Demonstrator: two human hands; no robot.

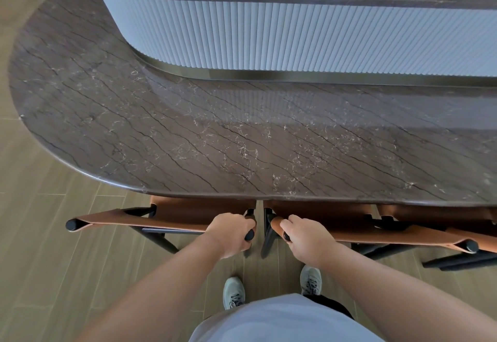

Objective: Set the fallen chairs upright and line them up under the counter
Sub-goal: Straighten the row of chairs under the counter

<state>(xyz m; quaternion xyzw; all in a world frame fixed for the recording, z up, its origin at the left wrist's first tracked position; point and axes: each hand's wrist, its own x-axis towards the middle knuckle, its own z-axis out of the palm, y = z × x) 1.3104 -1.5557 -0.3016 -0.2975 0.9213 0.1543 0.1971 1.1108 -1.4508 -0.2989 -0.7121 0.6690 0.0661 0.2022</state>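
Note:
Two upright chairs with tan leather backs and black frames stand side by side, their seats tucked under the dark brown marble counter (188, 131). The left chair (150, 220) has my left hand (231, 232) wrapped around the right end of its backrest. On the right chair (390, 234), my right hand (304, 238) grips the left end of the backrest. Only a narrow gap separates the two chairs. A third tan chair back (430, 213) shows at the far right, partly hidden by the counter.
Beyond the marble top rises a white fluted counter wall (269, 37) with a dark upper ledge. The floor (53, 261) is wood-look plank tile. My feet in grey sneakers (234, 292) stand just behind the chairs.

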